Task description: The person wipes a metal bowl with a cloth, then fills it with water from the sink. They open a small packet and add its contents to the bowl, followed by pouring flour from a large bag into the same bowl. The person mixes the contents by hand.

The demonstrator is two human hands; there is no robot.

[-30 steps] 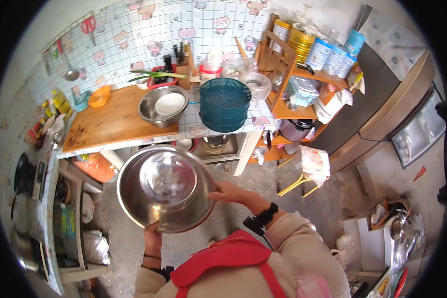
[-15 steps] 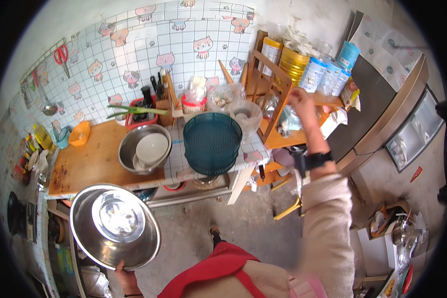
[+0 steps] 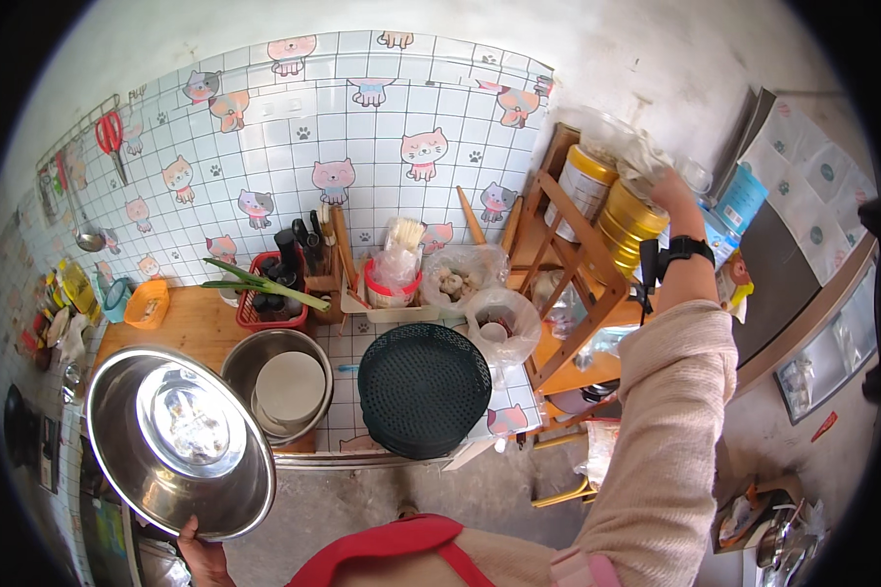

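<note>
My left hand (image 3: 202, 556) grips the lower rim of a large stainless steel basin (image 3: 230, 489), tilted so that its shiny inside faces me. My right hand (image 3: 673, 194) reaches to the shelf at the right and meets a crumpled whitish cloth (image 3: 640, 159) lying on a yellow canister (image 3: 625, 223). Its fingertips are hard to make out against the cloth, so I cannot tell whether they have closed on it. Beside the yellow canister stands a white tin with a yellow band (image 3: 579, 191), and a blue tin (image 3: 743, 199) sits to the right of my hand.
On the counter are a steel bowl holding white bowls (image 3: 292, 385), dark green stacked baskets (image 3: 424, 391), a red basket with a leek (image 3: 269, 286) and plastic bags of garlic (image 3: 455, 284). A wooden rack (image 3: 568, 293) edges the shelf. The fridge (image 3: 803, 254) stands at the right.
My right hand has moved up and further right, from beside the wooden rack to the cloth on the yellow canister. The basin stays in my left hand. The view has shifted nearer the counter.
</note>
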